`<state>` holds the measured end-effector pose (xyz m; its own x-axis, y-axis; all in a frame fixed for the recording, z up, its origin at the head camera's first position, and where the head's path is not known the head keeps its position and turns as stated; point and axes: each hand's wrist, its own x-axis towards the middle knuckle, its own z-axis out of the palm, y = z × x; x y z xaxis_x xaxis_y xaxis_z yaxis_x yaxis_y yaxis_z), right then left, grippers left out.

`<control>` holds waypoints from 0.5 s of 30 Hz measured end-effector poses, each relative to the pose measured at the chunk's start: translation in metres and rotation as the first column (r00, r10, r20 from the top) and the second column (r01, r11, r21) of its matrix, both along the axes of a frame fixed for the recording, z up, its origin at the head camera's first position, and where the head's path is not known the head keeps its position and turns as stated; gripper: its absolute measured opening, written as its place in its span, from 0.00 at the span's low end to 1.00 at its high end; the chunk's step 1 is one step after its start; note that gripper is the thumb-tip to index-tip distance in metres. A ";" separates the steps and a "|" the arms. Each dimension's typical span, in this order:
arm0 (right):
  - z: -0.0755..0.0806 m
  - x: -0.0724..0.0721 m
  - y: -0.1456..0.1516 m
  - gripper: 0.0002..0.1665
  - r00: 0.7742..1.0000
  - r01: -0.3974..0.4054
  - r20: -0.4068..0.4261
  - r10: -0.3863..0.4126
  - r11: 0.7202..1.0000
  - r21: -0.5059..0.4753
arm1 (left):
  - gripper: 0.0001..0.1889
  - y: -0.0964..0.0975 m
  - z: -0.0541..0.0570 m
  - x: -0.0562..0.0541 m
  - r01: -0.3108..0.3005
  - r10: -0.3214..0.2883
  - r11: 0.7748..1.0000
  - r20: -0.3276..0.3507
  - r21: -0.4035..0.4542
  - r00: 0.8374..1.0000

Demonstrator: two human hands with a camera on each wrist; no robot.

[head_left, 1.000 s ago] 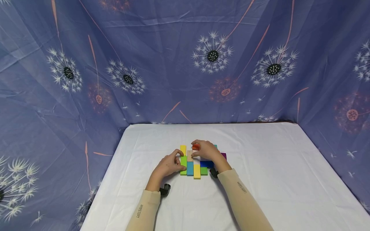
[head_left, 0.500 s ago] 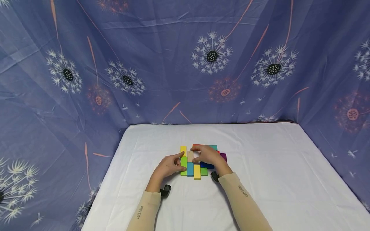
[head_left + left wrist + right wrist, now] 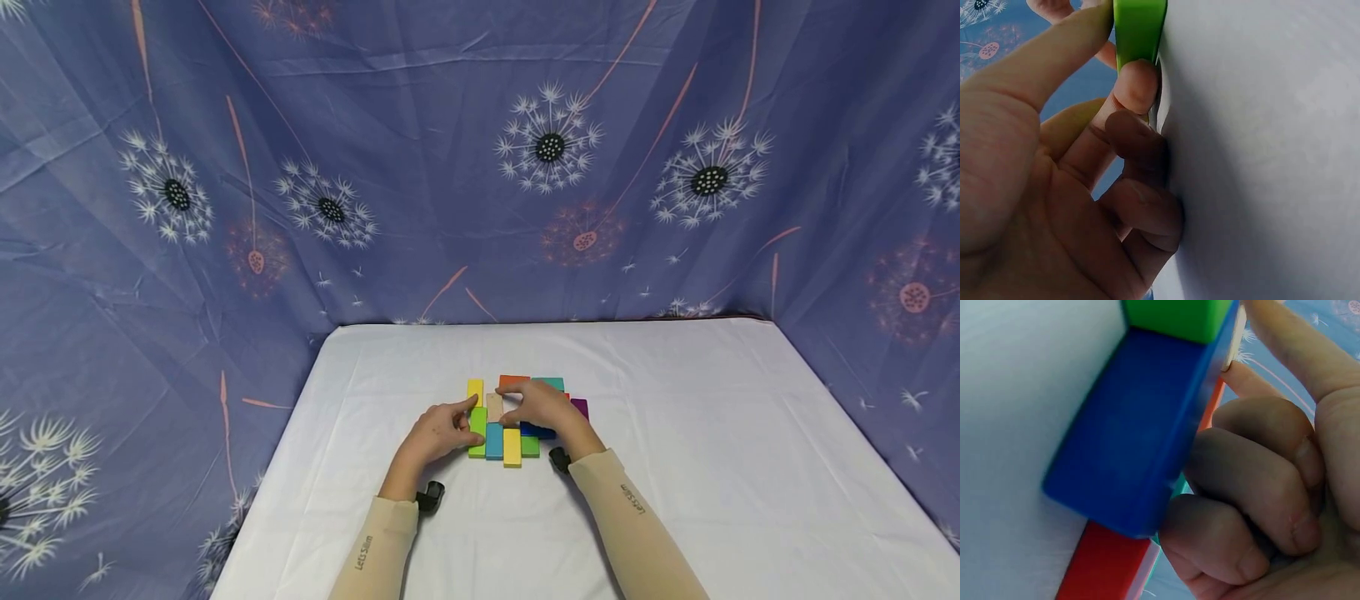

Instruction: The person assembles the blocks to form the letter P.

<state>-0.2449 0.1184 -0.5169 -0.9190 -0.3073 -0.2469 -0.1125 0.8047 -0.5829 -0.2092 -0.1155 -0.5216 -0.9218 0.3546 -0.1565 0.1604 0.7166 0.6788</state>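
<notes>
Coloured wooden blocks lie flat in a close-packed cluster on the white cloth. My left hand (image 3: 437,429) is at the cluster's left side, thumb and index finger against a light green block (image 3: 477,432), whose edge the left wrist view shows between the fingers. From the right, my right hand (image 3: 542,402) reaches over the cluster and pinches a plain wood-coloured block (image 3: 494,407) at its ends; its other fingers are curled, as the right wrist view shows. Under that hand lies a dark blue block (image 3: 1122,425), touching a green block (image 3: 1172,315). The right hand hides part of the cluster.
Yellow blocks (image 3: 476,392) (image 3: 512,448), a light blue block (image 3: 494,442), an orange block (image 3: 514,382), a teal block (image 3: 548,384) and a purple block (image 3: 580,407) make up the rest. White cloth (image 3: 712,467) covers the table; a patterned curtain (image 3: 420,167) hangs behind.
My right hand has come nearer and lower from the orange block to the wood-coloured block, uncovering the orange and teal blocks. The left hand has hardly moved.
</notes>
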 end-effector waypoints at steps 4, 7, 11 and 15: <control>0.001 -0.001 0.000 0.35 1.000 -0.002 -0.015 0.002 1.000 0.007 | 0.44 0.002 0.002 0.001 -0.009 0.009 1.000 0.008 0.003 1.000; 0.002 -0.001 0.000 0.35 1.000 -0.008 -0.020 0.008 1.000 0.014 | 0.44 0.003 0.002 0.002 -0.016 0.015 1.000 0.011 0.015 1.000; 0.002 -0.001 0.000 0.36 1.000 -0.014 -0.018 0.015 0.999 0.030 | 0.45 0.005 0.002 0.003 -0.025 0.024 0.999 0.029 0.039 0.999; 0.002 -0.001 0.001 0.36 1.000 -0.014 -0.023 0.015 0.999 0.047 | 0.45 0.006 0.003 0.003 -0.035 0.032 0.998 0.047 0.056 0.998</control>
